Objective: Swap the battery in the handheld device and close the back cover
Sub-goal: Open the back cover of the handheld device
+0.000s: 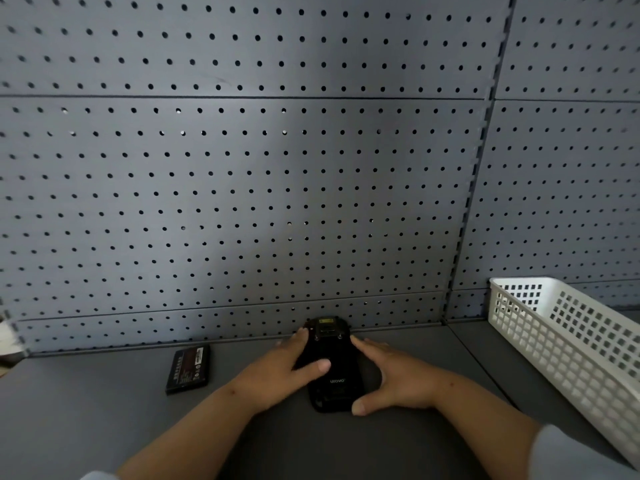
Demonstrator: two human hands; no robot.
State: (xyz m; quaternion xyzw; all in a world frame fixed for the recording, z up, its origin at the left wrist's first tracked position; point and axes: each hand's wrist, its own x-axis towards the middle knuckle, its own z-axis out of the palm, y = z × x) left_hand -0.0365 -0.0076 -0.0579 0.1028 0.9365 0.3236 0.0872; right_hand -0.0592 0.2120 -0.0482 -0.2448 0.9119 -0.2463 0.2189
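Observation:
A black handheld device (334,382) lies face down on the grey shelf, its back cover on and its scanner end toward the pegboard. My left hand (277,372) rests on its left side, thumb across the back cover. My right hand (394,379) cups its right side, thumb by the near corner. Both hands hold the device between them. A loose black battery (188,369) lies flat on the shelf to the left, apart from the hands.
A white plastic basket (568,344) stands on the shelf at the right. A grey pegboard wall (242,185) rises right behind the device. The grey shelf surface (86,410) stretches to the left of the battery.

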